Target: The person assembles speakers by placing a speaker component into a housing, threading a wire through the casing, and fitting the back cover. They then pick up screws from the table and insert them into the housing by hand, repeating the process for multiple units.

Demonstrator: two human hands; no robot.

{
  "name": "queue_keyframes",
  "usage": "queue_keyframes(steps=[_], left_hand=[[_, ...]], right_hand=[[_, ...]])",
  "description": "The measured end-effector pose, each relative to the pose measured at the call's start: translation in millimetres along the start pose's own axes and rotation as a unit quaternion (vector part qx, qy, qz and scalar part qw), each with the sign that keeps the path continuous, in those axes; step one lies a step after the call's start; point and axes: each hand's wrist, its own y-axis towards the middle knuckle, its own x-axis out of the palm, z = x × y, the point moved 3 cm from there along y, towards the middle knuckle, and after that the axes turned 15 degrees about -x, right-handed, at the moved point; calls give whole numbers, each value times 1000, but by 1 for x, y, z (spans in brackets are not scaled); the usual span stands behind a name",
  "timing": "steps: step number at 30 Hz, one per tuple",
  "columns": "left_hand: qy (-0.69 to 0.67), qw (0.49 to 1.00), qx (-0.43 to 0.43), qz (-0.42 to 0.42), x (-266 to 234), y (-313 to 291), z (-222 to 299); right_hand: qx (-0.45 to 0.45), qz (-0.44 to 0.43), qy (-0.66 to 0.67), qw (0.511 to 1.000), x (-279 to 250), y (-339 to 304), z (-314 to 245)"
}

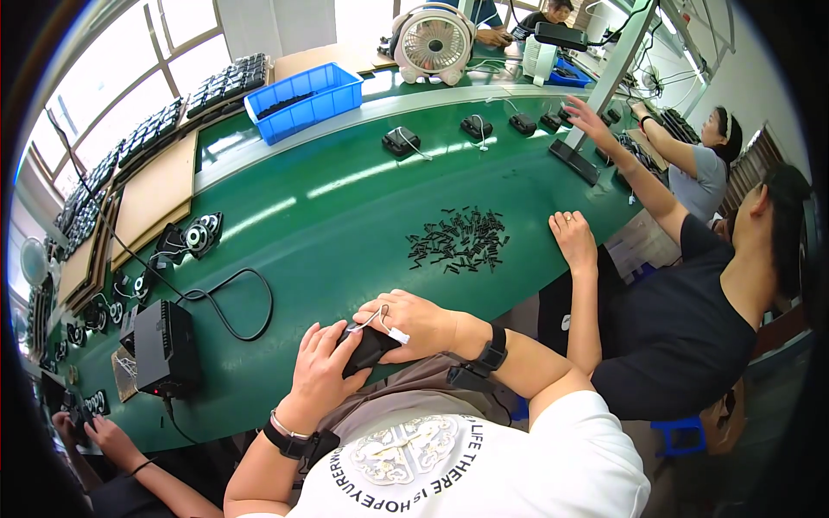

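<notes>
Close to the table's front edge, both my hands are closed around a small black speaker box (370,350). My left hand (318,369) grips its left side, fingers over the top. My right hand (421,328) clasps it from the right and above, covering part of it. A thin lead with a white plug (398,335) comes off the box and lies across my right fingers. Past my hands, a loose pile of short black strips (459,240) is spread on the green table (337,237). The underside of the held box is hidden.
A black power box (168,350) with a looped cable stands at left, near speakers (203,235). Farther back are a blue bin (306,105), a fan (433,43) and black boxes (401,141) with white leads. A co-worker's hand (572,233) rests at the right edge.
</notes>
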Motion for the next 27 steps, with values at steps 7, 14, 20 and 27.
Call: queue_keyframes(steps=[7,14,20,27], left_hand=[[13,999,-6,-41,1,2,0],[27,997,34,-60,-10,-2,-1],[-15,996,15,-81,-12,1,-5],[-96,986,-10,-138,-3,15,-16]], right_hand=[[11,-4,32,999,-3,-1,6],[-15,37,-32,999,11,-11,-3],[1,120,6,993,7,-15,-5],[49,107,-38,992,-8,-31,3]])
